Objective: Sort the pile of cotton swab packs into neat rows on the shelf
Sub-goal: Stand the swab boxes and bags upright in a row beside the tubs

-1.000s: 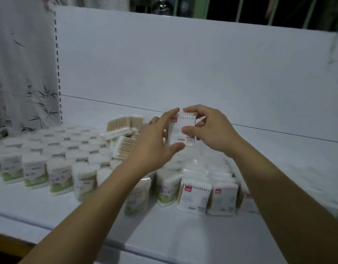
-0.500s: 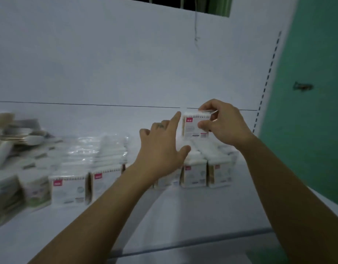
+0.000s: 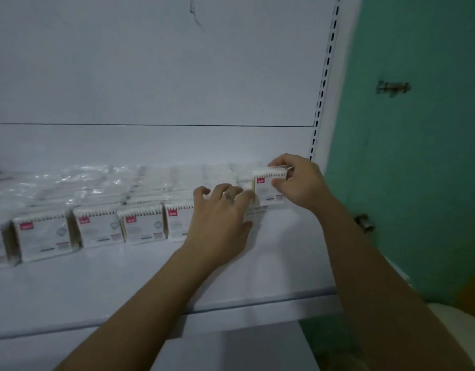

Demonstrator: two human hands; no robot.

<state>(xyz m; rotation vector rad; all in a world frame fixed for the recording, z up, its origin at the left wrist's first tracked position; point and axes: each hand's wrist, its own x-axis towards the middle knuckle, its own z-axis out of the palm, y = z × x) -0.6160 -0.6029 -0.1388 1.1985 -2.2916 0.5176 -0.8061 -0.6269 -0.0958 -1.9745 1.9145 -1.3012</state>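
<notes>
A white cotton swab pack point(image 3: 267, 187) with a red label stands at the right end of the row, near the shelf's right upright. My right hand point(image 3: 298, 183) pinches its top and right side. My left hand point(image 3: 220, 212) lies with fingers loosely bent on the packs just left of it, touching them and covering part of the row. A row of like packs point(image 3: 97, 228) runs leftward along the white shelf point(image 3: 150, 279), with more packs behind it under shiny wrap.
The slotted white upright point(image 3: 323, 84) marks the shelf's right end, with a green wall point(image 3: 418, 156) beyond it. A white back panel rises behind the packs. The shelf's front strip lies in front of the row.
The view swung right along the shelf. My right hand carried the pack down from mid-air to the right end of the row. My left hand dropped onto the neighbouring packs.
</notes>
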